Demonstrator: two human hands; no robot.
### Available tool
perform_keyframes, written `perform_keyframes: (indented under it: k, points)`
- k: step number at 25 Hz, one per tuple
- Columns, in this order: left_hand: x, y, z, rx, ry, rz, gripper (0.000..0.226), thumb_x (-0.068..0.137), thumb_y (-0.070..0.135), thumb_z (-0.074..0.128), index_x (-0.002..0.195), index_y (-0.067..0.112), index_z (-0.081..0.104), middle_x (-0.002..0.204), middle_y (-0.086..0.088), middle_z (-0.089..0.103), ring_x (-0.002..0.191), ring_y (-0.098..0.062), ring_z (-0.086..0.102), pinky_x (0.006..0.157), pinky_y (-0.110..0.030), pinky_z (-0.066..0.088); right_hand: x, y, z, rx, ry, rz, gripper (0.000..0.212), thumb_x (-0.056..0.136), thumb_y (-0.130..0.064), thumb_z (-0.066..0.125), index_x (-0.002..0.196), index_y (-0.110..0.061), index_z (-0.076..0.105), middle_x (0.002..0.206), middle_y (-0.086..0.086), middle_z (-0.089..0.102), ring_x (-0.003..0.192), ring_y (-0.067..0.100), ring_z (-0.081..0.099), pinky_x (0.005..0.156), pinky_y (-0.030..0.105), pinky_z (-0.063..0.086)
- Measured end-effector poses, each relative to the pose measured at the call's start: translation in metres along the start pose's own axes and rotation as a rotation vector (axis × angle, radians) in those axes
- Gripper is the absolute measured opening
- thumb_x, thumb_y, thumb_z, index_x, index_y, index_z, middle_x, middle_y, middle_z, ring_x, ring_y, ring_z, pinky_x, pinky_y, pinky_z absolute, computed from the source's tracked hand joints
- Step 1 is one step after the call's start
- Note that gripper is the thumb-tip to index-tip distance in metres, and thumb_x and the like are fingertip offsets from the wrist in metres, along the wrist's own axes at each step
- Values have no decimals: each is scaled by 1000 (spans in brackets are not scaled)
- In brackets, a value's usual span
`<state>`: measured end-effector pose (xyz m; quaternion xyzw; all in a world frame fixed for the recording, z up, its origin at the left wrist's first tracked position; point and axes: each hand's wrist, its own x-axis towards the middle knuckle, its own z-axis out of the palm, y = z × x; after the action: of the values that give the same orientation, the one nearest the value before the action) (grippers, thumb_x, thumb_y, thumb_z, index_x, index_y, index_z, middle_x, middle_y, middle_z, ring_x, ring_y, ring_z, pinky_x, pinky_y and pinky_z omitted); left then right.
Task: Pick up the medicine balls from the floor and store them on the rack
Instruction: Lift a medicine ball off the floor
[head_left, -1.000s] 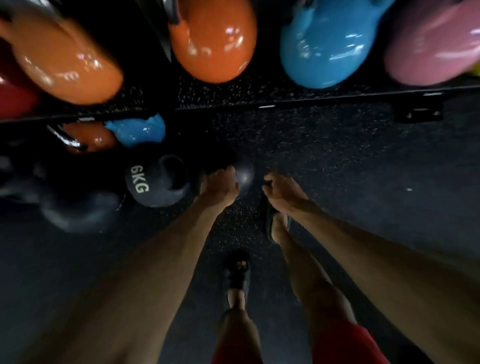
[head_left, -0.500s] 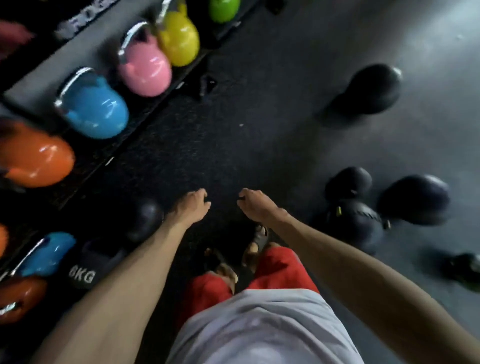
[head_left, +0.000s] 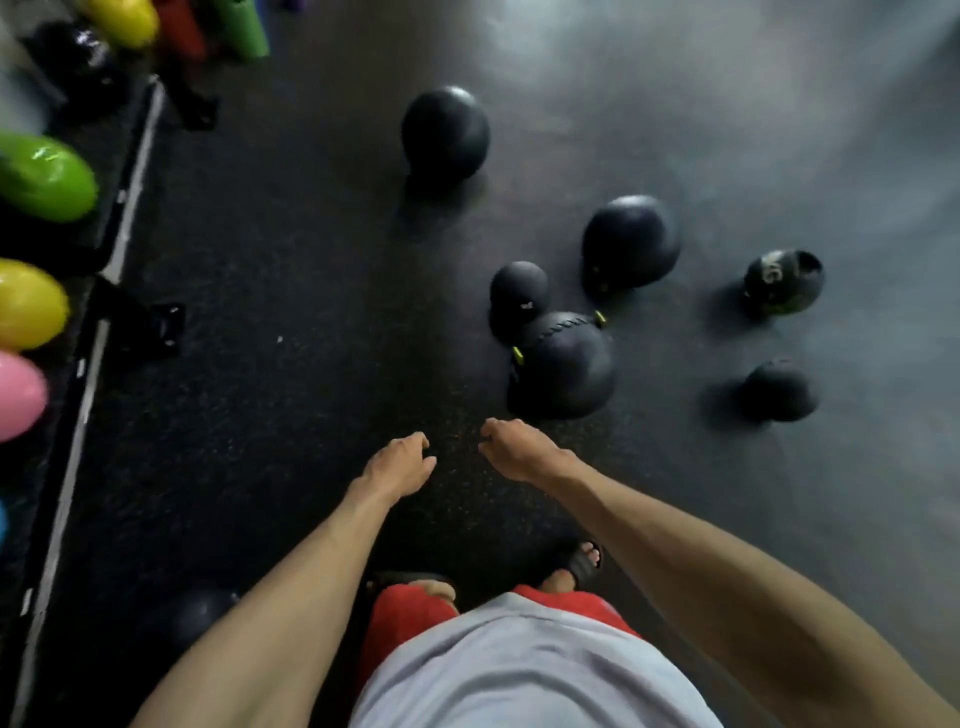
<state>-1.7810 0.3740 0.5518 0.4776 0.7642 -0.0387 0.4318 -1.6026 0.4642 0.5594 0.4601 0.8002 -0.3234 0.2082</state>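
Note:
Several black medicine balls lie on the dark rubber floor ahead and to my right. The nearest, a large stitched ball (head_left: 563, 366) with green tags, touches a smaller ball (head_left: 519, 293). Others sit farther off: a large ball (head_left: 629, 241), a far ball (head_left: 445, 134), a lettered ball (head_left: 783, 281) and a small ball (head_left: 777, 389). My left hand (head_left: 399, 463) and my right hand (head_left: 515, 448) hang in front of me, empty, fingers loosely curled, just short of the stitched ball. The rack (head_left: 83, 364) runs along the left edge.
The rack holds coloured kettlebells: green (head_left: 44, 176), yellow (head_left: 28, 304) and pink (head_left: 18, 395). A rack foot (head_left: 163, 327) juts onto the floor. A dark ball (head_left: 195, 616) sits by my left leg. My sandalled feet (head_left: 579, 564) stand below my hands.
My view has swung right, away from the rack's lower shelf and the 6KG ball, onto the balls on the floor. Both hands have drawn back from the shelf and stay empty.

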Motion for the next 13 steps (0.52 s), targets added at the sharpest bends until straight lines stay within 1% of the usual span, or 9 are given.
perform_keyframes:
  k: [3,7,10,13]
  points:
    - [17,99,25,59,-18,54,42,101,36,50,139,18,49,130,-11,60,115,-27,60,90,-40,49,-29,97,-17,44,14,43,31,101,-34,46,119,-13,59,116,14,69,105,36,66,85,42,54]
    - [35,208,64,129,-46,70,42,101,37,51,140,20,49,129,-10,61,115,-26,60,95,-42,51,-63,213,-32,55,13,97,37,102,-32,46,129,-10,57,124,16,67,112,37,64,93,44,54]
    - [46,263,86,172,-61,105,42,100,37,53,138,19,52,126,-10,64,113,-27,62,96,-41,50,-80,267,-44,59,0,123,38,103,-31,46,134,-10,55,127,16,65,115,36,63,93,42,53]
    - [62,312,100,223,-71,135,42,98,37,54,136,17,55,130,-13,63,119,-30,59,98,-38,47,-86,310,-61,84,9,138,38,104,-30,46,134,-9,55,128,17,65,115,36,63,92,41,51]
